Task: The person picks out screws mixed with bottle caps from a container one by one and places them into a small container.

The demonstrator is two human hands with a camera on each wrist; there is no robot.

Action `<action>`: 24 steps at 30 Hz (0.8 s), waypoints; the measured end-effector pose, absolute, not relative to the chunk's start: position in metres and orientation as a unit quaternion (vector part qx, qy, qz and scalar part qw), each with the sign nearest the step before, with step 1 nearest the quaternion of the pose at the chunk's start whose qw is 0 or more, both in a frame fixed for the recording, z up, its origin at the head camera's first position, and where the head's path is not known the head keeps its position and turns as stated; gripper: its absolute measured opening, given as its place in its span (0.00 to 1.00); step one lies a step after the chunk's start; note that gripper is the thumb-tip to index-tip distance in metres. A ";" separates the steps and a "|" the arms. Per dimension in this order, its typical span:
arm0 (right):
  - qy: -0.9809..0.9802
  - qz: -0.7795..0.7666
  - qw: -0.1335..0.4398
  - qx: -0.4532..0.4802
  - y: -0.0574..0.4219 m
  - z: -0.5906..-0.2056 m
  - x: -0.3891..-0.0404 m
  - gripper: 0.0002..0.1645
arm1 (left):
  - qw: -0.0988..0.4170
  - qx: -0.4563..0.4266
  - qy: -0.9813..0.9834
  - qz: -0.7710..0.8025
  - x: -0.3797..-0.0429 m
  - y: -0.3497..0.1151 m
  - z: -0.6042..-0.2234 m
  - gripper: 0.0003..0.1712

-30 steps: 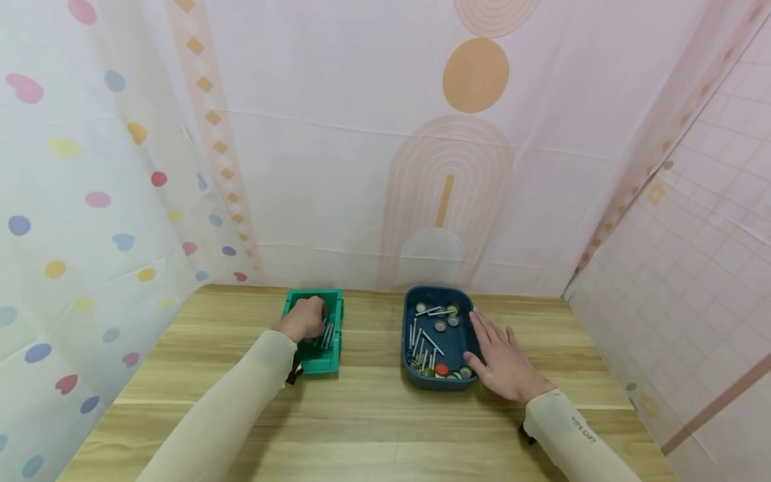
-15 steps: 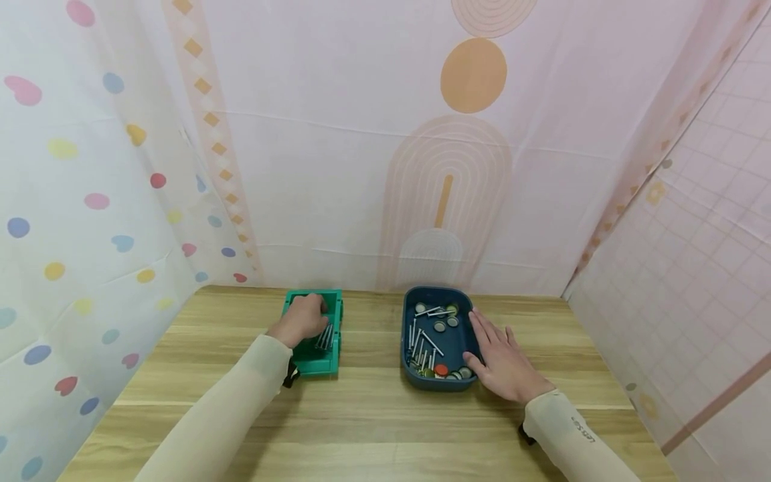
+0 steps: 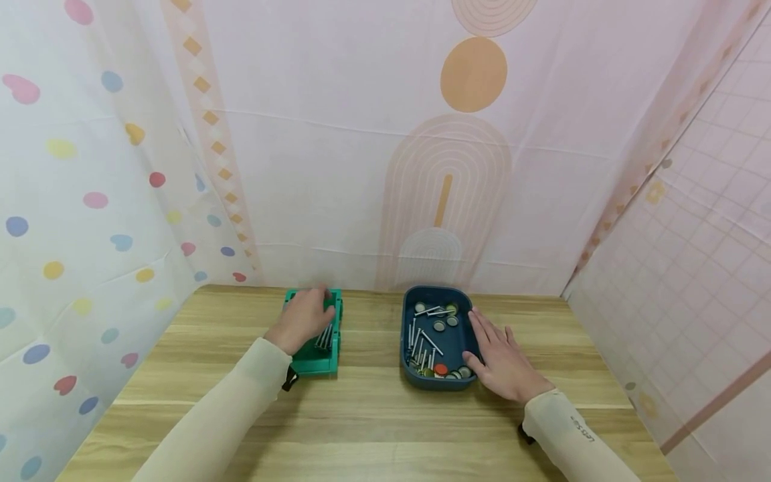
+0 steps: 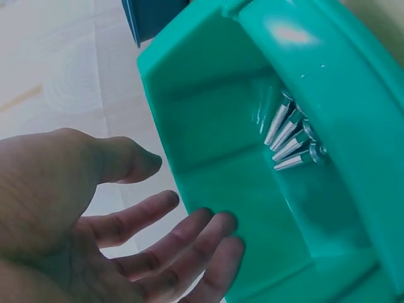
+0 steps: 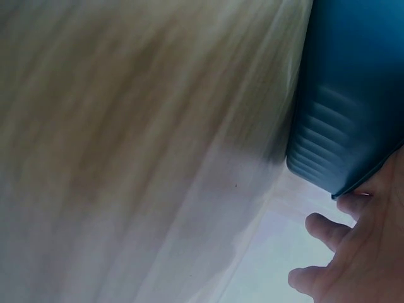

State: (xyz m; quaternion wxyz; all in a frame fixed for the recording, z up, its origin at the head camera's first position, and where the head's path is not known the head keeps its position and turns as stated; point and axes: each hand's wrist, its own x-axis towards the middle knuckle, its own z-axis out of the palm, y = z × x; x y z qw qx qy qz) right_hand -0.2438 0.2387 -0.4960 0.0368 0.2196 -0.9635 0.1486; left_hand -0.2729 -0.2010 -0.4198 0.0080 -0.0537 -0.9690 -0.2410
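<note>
My left hand [image 3: 302, 316] is over the far end of a small green bin [image 3: 316, 365], fingers spread and nothing between them in the left wrist view. Several silver screws [image 4: 291, 134] lie side by side in that bin, against its wall. My right hand [image 3: 504, 358] rests along the right rim of a dark blue bin [image 3: 438, 383], its fingers extended. Inside the blue bin are more long silver screws [image 3: 432, 343], several metal bottle caps [image 3: 440, 326] and a red cap [image 3: 441, 369]. From the right wrist, the blue bin's outer wall [image 5: 353, 120] and my fingertips show.
Both bins stand near the back edge of a wooden table [image 3: 373, 415], with a strip of tabletop between them. A patterned cloth [image 3: 325, 167] hangs right behind, and more cloth closes off the left and right sides.
My left hand has lifted slightly up and away from the screws, and its fingers have opened out. The right hand and the blue bin have stayed in place.
</note>
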 end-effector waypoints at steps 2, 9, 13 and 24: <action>-0.963 0.149 0.037 0.219 0.239 -0.496 -0.244 0.54 | 0.027 -0.058 -0.971 -0.230 -0.272 -0.198 -0.420 0.24; -0.963 0.154 0.035 0.219 0.238 -0.495 -0.243 0.54 | 0.093 -0.077 -0.978 -0.168 -0.269 -0.188 -0.420 0.24; -0.963 0.154 0.034 0.219 0.238 -0.495 -0.243 0.54 | 0.107 -0.084 -0.978 -0.157 -0.267 -0.181 -0.421 0.25; -0.963 0.154 0.032 0.218 0.239 -0.495 -0.243 0.54 | 0.121 -0.119 -0.978 -0.124 -0.263 -0.162 -0.424 0.32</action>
